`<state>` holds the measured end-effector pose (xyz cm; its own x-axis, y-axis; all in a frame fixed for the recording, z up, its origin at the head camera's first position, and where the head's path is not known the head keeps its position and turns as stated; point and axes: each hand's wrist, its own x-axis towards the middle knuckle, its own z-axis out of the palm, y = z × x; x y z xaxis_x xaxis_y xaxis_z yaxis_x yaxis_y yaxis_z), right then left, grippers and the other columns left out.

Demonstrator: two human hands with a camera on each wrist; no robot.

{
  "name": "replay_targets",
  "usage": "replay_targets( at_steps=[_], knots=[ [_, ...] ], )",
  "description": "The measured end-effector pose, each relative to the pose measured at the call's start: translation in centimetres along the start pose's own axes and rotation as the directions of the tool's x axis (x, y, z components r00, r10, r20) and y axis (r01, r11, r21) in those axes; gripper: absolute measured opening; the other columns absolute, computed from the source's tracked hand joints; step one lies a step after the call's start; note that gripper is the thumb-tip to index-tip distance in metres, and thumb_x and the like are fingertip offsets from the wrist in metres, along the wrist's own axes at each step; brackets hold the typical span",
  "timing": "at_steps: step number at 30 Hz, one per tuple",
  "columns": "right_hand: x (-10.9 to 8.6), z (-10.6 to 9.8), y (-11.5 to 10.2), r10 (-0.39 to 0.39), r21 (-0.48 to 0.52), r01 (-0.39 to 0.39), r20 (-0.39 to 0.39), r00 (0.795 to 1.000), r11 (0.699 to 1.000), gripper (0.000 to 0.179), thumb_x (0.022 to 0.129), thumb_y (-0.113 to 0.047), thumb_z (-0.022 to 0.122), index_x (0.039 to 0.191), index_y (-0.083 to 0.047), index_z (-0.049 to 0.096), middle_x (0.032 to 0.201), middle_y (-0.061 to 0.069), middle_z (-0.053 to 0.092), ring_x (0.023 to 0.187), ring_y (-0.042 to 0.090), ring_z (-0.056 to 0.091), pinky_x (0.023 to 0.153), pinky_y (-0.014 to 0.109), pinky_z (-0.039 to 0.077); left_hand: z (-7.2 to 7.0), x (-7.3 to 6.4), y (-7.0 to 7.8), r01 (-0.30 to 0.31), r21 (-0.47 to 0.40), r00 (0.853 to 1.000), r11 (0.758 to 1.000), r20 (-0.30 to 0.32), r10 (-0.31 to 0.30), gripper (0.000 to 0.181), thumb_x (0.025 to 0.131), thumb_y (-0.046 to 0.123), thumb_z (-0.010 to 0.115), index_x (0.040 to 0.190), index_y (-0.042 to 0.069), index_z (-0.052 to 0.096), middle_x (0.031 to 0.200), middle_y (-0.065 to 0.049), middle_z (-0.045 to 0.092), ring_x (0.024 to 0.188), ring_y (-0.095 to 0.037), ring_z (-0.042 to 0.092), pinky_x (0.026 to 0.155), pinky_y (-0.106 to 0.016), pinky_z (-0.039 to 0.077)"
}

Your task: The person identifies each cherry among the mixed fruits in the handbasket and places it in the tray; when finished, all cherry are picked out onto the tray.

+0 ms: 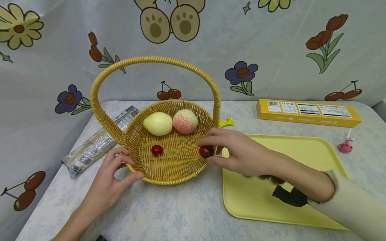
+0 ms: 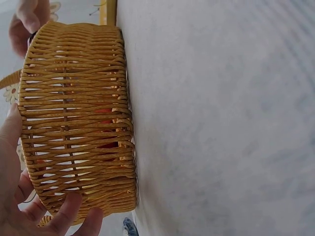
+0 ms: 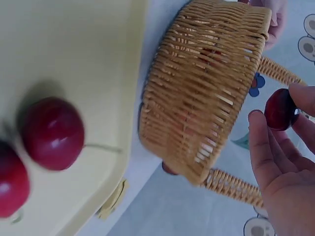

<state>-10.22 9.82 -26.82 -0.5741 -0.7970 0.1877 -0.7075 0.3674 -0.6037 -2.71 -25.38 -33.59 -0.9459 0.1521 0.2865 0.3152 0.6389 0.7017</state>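
Note:
A yellow wicker basket [image 1: 169,167] with a tall arched handle holds a pale green pear [image 1: 158,124], a pink-speckled peach [image 1: 185,121] and one red cherry [image 1: 156,150]. My left hand [image 1: 110,182] grips the basket's near-left rim, thumb and fingers spread along it. At the right rim, my right hand [image 1: 235,149] pinches a dark red cherry [image 3: 280,109] between thumb and fingertips. More red cherries [image 3: 53,133] lie on the yellow tray [image 1: 253,209] below the right forearm, which partly hides them in the head view.
Behind the tray lies a long yellow box [image 1: 307,113]. A pink wrapped lollipop [image 1: 345,146] is at the tray's right, and a small yellow packet [image 1: 227,122] is beside the basket handle. A long shiny package [image 1: 99,142] lies left of the basket. A patterned cloth hangs behind.

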Motion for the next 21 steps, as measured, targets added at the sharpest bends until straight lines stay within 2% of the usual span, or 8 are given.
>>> replay_targets(
  at_steps=[4, 10, 17, 21],
  knots=[
    [-2.5, -0.8, 0.4, 0.065, 0.027, -0.064, -0.033, 0.997, 0.998, 0.031, 0.09, -0.007, 0.072, 0.119, -0.018, 0.068, 0.113, -0.01, 0.059, 0.09, 0.007, 0.057, 0.066, 0.023, 0.053, 0.0, 0.0, 0.0, 0.002, 0.001, 1.0, 1.0, 0.001, -0.002, 0.026, 0.081, 0.004, 0.081, 0.096, 0.006, 0.06, 0.127, -0.011, 0.047, 0.111, -0.007, 0.046, 0.088, -0.01, 0.046],
    [-6.6, -1.9, 1.5, 0.18, 0.017, -0.18, -0.073, 0.981, 0.984, 0.033, 0.088, -0.007, 0.076, 0.111, -0.027, 0.066, 0.106, -0.014, 0.059, 0.086, 0.005, 0.059, 0.066, 0.025, 0.055, 0.0, 0.0, -0.1, 0.0, 0.007, 1.0, 1.0, -0.002, 0.0, 0.027, 0.08, 0.004, 0.082, 0.096, 0.006, 0.061, 0.127, -0.01, 0.047, 0.111, -0.008, 0.045, 0.088, -0.01, 0.045],
    [-11.5, -2.1, 3.7, 0.273, -0.063, -0.285, -0.15, 0.95, 0.957, 0.035, 0.082, -0.008, 0.081, 0.111, -0.021, 0.067, 0.103, -0.015, 0.062, 0.084, 0.003, 0.06, 0.065, 0.023, 0.056, 0.0, -0.2, 0.0, 0.018, 0.04, 1.0, 0.999, -0.006, -0.018, 0.027, 0.081, 0.008, 0.082, 0.096, 0.009, 0.06, 0.127, -0.008, 0.047, 0.112, -0.012, 0.043, 0.086, -0.02, 0.043],
    [-14.4, -2.6, 5.2, 0.333, -0.148, -0.358, -0.172, 0.927, 0.922, 0.04, 0.077, -0.005, 0.084, 0.112, -0.016, 0.067, 0.103, -0.013, 0.063, 0.083, 0.002, 0.058, 0.063, 0.021, 0.055, 0.1, -0.1, 0.1, 0.024, 0.037, 1.0, 0.999, -0.004, -0.024, 0.027, 0.081, 0.01, 0.083, 0.096, 0.01, 0.06, 0.127, -0.008, 0.047, 0.117, -0.02, 0.043, 0.088, -0.022, 0.04]
  ],
)
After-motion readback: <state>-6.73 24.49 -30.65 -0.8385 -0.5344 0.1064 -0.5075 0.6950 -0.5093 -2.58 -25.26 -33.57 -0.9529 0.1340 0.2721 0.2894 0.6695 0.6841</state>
